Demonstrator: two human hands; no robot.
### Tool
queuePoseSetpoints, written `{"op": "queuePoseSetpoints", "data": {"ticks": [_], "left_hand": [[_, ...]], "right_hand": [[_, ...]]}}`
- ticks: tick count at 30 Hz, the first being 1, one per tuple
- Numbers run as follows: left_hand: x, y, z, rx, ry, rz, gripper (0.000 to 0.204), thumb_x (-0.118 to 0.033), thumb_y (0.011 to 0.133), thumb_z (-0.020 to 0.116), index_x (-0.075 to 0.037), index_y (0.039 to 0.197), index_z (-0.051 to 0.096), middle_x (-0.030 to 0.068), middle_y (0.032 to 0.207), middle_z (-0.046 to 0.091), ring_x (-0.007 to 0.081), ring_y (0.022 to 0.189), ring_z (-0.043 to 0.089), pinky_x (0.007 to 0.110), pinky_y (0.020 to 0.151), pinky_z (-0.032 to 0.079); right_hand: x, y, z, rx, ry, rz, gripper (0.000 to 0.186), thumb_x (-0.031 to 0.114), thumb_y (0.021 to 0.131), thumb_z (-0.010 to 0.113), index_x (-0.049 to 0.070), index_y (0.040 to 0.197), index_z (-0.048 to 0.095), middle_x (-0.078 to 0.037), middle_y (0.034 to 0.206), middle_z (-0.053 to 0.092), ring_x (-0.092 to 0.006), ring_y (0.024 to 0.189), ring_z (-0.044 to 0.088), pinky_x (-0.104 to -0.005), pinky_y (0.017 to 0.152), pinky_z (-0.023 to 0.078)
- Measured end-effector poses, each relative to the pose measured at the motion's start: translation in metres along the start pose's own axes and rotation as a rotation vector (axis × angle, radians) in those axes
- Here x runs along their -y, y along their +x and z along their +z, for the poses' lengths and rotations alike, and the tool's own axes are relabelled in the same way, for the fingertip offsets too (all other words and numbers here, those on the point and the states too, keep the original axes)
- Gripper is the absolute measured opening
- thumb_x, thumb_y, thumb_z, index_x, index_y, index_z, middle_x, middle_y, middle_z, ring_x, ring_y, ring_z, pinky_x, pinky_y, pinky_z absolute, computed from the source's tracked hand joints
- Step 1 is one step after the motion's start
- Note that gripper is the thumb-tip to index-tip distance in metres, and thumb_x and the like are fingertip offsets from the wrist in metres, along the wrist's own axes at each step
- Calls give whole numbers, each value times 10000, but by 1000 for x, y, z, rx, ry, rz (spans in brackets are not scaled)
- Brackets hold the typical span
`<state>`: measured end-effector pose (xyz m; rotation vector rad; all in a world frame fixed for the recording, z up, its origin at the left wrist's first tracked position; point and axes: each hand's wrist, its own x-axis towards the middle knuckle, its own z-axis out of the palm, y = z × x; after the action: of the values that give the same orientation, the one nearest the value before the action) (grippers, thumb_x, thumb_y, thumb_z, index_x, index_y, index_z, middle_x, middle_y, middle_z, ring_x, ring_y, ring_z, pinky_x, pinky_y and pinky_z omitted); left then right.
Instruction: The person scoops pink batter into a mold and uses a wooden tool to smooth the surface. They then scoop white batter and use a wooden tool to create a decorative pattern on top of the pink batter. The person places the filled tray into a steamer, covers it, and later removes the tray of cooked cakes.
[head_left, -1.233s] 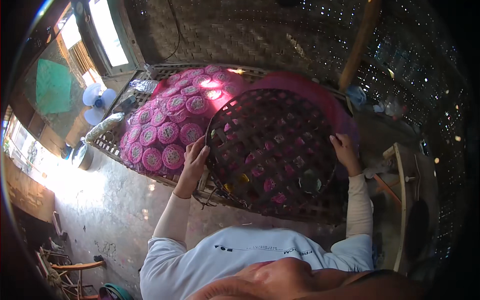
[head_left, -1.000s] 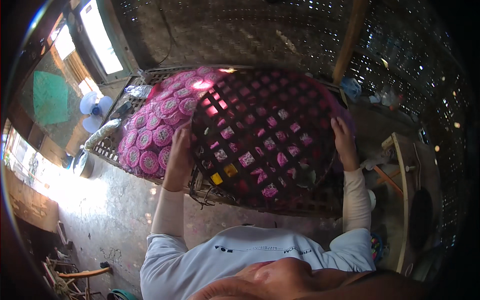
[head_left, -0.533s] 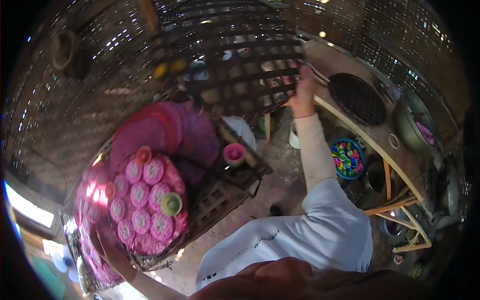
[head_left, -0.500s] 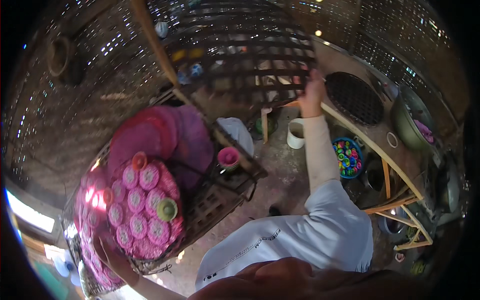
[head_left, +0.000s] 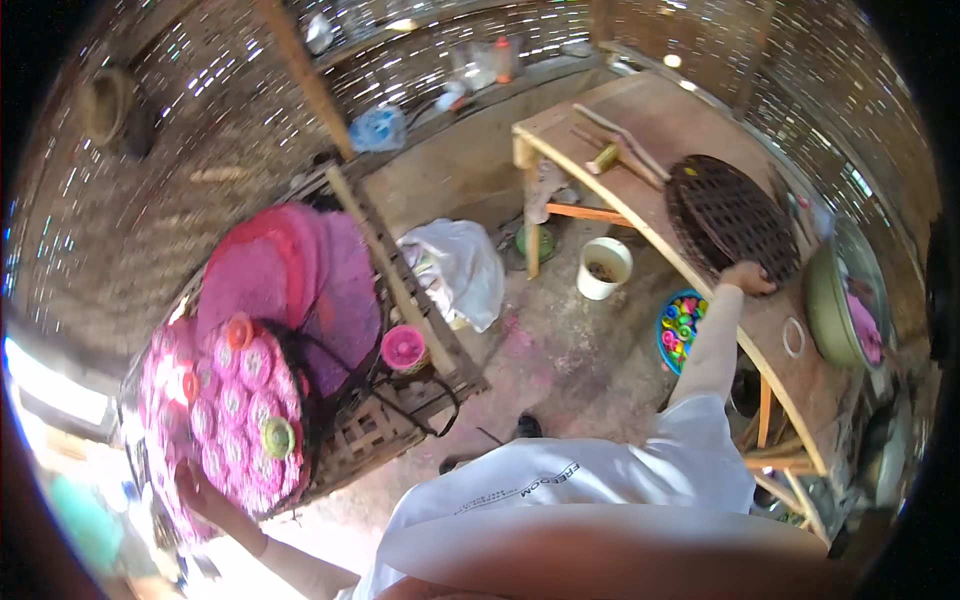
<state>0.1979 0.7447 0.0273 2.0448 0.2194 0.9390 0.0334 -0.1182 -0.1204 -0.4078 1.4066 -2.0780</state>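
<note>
On the wooden table at the right, my right hand (head_left: 752,278) grips the near rim of a dark round woven tray (head_left: 735,215). The tray lies flat over another dark round piece, part of which shows beneath it. At the lower left, my left hand (head_left: 197,492) rests with fingers stretched out against the near side of a round tray covered in shiny pink (head_left: 215,470). Several pink cakes with pale centres (head_left: 232,402) lie on that tray, along with a small green cup (head_left: 278,437) and red-orange rings (head_left: 240,331).
Large pink discs (head_left: 265,270) lean behind the cakes on a slatted rack (head_left: 365,440), beside a pink cup (head_left: 403,348). A white bucket (head_left: 604,268), a white sack (head_left: 455,270) and a blue basin of colourful pieces (head_left: 682,330) stand on the floor. A big metal basin (head_left: 835,300) is far right.
My right hand has carried the woven tray from the upper middle down to the right, onto the table. My left hand stays by the pink tray. The view has shifted.
</note>
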Motion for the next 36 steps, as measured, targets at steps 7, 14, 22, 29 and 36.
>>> {"op": "queuePoseSetpoints", "data": {"ticks": [7,14,22,29,36], "left_hand": [[2,2,-13,18,18,31,205,-86,837,574,-14,1028,567,49,995,547,133,918,501,255,772,420],[3,18,-34,168,434,259,411,-202,694,684,-122,1077,559,89,1069,538,291,1011,484,423,892,327],[81,141,6,308,557,387,614,-467,706,650,-163,1212,484,145,1243,426,375,1153,368,498,958,274],[115,174,65,727,587,189,916,-612,591,650,-188,1338,332,189,1357,272,470,1243,226,576,992,207],[134,184,76,757,609,204,752,-602,652,610,-187,1253,431,186,1298,363,393,1205,350,565,965,272]], "right_hand": [[28,-42,-44,-26,-563,-312,581,340,859,400,-64,1274,343,-370,1319,217,-502,1200,259,-569,962,234],[127,-383,-78,1821,253,-591,280,177,860,531,6,1077,574,-105,1102,567,-203,1046,521,-324,899,397],[193,-685,-228,2446,416,-1093,491,321,699,706,27,1066,567,-164,1090,541,-327,1003,540,-364,822,447],[159,-734,-213,2731,-260,-943,586,421,675,700,14,1073,560,-217,1139,534,-324,1025,544,-378,823,451],[254,-642,-259,2963,266,-401,450,256,789,649,41,1155,502,-98,975,575,-198,946,553,-312,827,433]]}}
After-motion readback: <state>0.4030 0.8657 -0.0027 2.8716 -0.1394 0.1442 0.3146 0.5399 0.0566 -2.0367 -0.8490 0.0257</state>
